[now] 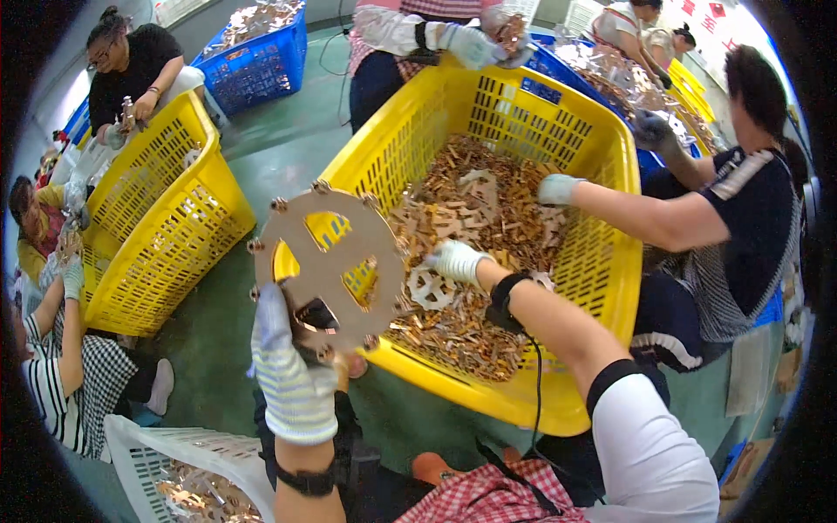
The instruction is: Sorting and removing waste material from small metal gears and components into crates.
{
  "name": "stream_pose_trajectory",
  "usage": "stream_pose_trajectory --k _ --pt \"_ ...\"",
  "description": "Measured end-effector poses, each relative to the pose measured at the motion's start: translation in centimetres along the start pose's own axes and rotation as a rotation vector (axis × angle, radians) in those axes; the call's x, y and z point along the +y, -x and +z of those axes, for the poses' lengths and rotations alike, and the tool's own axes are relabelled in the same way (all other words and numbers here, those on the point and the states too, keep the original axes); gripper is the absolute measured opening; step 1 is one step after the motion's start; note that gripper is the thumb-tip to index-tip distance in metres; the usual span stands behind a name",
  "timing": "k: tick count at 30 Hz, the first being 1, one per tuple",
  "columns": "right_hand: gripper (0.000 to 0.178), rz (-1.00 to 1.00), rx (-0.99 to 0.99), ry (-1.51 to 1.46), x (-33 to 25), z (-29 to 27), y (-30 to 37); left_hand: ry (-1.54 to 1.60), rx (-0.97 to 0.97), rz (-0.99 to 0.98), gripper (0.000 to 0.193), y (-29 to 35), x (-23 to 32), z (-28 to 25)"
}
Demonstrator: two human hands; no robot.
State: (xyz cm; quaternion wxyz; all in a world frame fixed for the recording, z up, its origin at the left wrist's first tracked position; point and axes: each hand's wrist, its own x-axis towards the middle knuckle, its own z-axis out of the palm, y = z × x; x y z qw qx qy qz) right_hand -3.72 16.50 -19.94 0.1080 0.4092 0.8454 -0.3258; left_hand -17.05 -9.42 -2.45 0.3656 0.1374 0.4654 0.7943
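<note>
My left hand (295,370), in a striped knit glove, grips the lower left edge of a round copper-coloured metal plate (336,248). The plate is tilted toward me, with wedge-shaped openings and small knobs around its rim. My right hand (460,263), also gloved, is over the large yellow basket (514,405), its fingers drawn together and pointing left. What they hold, if anything, is hidden. Just below them a pale wheel-shaped piece (429,289) lies on a heap of small copper-coloured metal pieces (466,344) inside the basket.
A co-worker's gloved hand (558,189) reaches into my basket from the right. Across its far rim, another person's gloved hands (475,45) hold metal parts. A second yellow basket (174,253) stands left, and a white basket (131,436) lower left. A black cable (538,383) hangs from my right wrist.
</note>
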Motion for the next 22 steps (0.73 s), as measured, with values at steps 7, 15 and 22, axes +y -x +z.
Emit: stream_pose_trajectory --k 7,15,22 --pt "0.045 0.106 -0.127 0.372 7.2 9.4 -6.6 0.069 0.140 -0.053 0.037 -0.8 0.0 -1.5" --pt "0.037 0.174 -0.071 -0.440 3.9 9.6 -5.6 -0.063 0.133 0.072 0.036 0.6 0.6 -1.2" --pt "0.028 0.310 0.085 -1.359 6.9 -4.4 9.7 0.094 -0.052 -0.082 0.039 -1.8 -2.3 0.0"
